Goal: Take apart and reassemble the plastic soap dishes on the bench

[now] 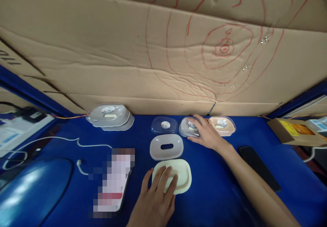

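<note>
My left hand [159,189] rests on a cream oval tray [185,176] at the front, its fingers spread over the recessed middle. Just behind that tray lies a pale grey oval insert [155,147] with a dark slot. Farther back is a clear lid [155,126] with a round sticker. My right hand [205,131] reaches over a grey soap dish with a clear lid [184,126], thumb at the near edge and fingers across the top. Part of this dish is hidden under the fingers. To its right, partly behind the hand, sits a peach lidded soap dish [228,124].
Stacked lidded dishes [114,116] stand at the back left. A phone with a lit, blurred screen [114,179] and white cable [94,145] lie left; a dark phone [259,167] lies right. A small carton [293,133] stands far right. Marked cardboard [114,49] walls the back.
</note>
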`<act>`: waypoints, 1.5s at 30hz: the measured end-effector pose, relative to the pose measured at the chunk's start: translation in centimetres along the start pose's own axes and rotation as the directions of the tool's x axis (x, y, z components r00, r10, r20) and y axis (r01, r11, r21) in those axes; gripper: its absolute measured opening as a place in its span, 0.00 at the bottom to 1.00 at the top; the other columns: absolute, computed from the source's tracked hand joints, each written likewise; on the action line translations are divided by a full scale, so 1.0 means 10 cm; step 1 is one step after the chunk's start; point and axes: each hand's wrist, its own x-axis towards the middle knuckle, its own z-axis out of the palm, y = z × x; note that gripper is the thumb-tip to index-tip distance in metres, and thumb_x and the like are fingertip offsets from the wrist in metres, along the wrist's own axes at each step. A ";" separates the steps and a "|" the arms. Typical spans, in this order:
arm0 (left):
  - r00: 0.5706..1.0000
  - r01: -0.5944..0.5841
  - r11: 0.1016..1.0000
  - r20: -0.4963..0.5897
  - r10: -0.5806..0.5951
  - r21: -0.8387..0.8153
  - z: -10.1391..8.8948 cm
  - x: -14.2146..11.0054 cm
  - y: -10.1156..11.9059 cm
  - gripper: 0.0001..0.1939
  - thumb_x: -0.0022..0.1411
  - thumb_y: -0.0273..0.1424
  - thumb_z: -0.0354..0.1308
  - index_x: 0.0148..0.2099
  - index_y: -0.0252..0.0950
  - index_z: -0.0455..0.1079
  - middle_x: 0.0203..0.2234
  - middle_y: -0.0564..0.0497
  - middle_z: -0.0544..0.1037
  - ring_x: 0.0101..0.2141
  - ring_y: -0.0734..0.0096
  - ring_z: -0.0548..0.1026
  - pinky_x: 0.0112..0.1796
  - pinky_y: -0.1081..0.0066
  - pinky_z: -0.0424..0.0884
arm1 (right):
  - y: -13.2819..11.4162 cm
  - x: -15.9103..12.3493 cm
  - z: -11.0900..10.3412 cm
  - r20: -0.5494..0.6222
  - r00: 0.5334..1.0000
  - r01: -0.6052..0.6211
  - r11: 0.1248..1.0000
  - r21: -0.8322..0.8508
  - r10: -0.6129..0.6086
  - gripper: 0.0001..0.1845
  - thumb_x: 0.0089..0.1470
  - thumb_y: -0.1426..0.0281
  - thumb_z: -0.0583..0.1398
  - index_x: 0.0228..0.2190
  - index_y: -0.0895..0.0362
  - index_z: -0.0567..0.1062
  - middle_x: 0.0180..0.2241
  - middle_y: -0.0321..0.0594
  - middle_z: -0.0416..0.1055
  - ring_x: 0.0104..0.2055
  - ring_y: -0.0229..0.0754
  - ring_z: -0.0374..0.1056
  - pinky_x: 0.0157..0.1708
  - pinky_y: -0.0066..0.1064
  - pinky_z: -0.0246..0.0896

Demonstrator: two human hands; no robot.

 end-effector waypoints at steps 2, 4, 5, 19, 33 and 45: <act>0.999 0.053 0.986 0.009 -0.052 -0.159 -0.02 -0.01 -0.01 0.23 0.68 0.27 0.58 0.64 0.41 0.73 0.60 0.44 0.78 0.59 0.51 0.74 0.64 0.52 0.56 | 0.02 0.02 -0.02 0.002 1.000 -0.002 0.999 0.050 0.002 0.40 0.56 0.58 0.71 0.65 0.51 0.66 0.66 0.56 0.63 0.64 0.65 0.65 0.62 0.63 0.60; 0.986 0.167 0.878 0.079 -0.147 -0.450 -0.05 0.02 -0.03 0.25 0.70 0.31 0.59 0.68 0.44 0.68 0.63 0.43 0.75 0.61 0.52 0.73 0.64 0.53 0.62 | 0.01 0.03 -0.10 -0.012 1.000 0.003 0.994 0.112 -0.002 0.39 0.56 0.58 0.71 0.64 0.51 0.66 0.64 0.54 0.65 0.64 0.63 0.66 0.62 0.60 0.63; 0.966 0.256 0.742 0.154 -0.205 -0.620 -0.08 0.06 -0.03 0.27 0.71 0.34 0.59 0.70 0.46 0.65 0.65 0.43 0.73 0.62 0.53 0.72 0.63 0.54 0.65 | -0.02 0.03 -0.17 -0.024 1.000 0.010 0.990 0.143 -0.007 0.39 0.57 0.58 0.71 0.64 0.51 0.65 0.64 0.54 0.65 0.64 0.61 0.66 0.62 0.58 0.64; 0.773 0.304 -0.917 0.629 0.081 -0.256 -0.03 0.49 -0.09 0.40 0.72 0.62 0.46 0.70 0.39 0.69 0.61 0.40 0.79 0.59 0.43 0.77 0.62 0.42 0.66 | -0.56 -0.09 -0.53 0.098 0.978 0.128 0.901 0.413 -0.184 0.42 0.62 0.51 0.67 0.69 0.46 0.58 0.68 0.47 0.63 0.68 0.53 0.64 0.66 0.47 0.65; 0.714 0.410 -0.864 0.692 0.105 -0.292 -0.01 0.43 0.06 0.43 0.69 0.65 0.48 0.68 0.37 0.71 0.58 0.39 0.81 0.58 0.40 0.78 0.53 0.47 0.74 | 0.08 0.03 0.08 0.099 0.995 0.022 0.993 0.119 -0.033 0.36 0.63 0.58 0.68 0.67 0.52 0.66 0.72 0.56 0.58 0.75 0.62 0.52 0.72 0.65 0.48; 0.694 0.349 -0.884 0.720 0.021 -0.311 0.04 0.41 0.10 0.50 0.64 0.65 0.57 0.73 0.34 0.62 0.59 0.38 0.79 0.64 0.41 0.73 0.62 0.43 0.68 | -1.07 -0.80 -0.42 0.249 0.951 0.080 0.925 0.370 -0.182 0.52 0.52 0.53 0.74 0.71 0.45 0.61 0.73 0.50 0.57 0.72 0.63 0.60 0.66 0.55 0.67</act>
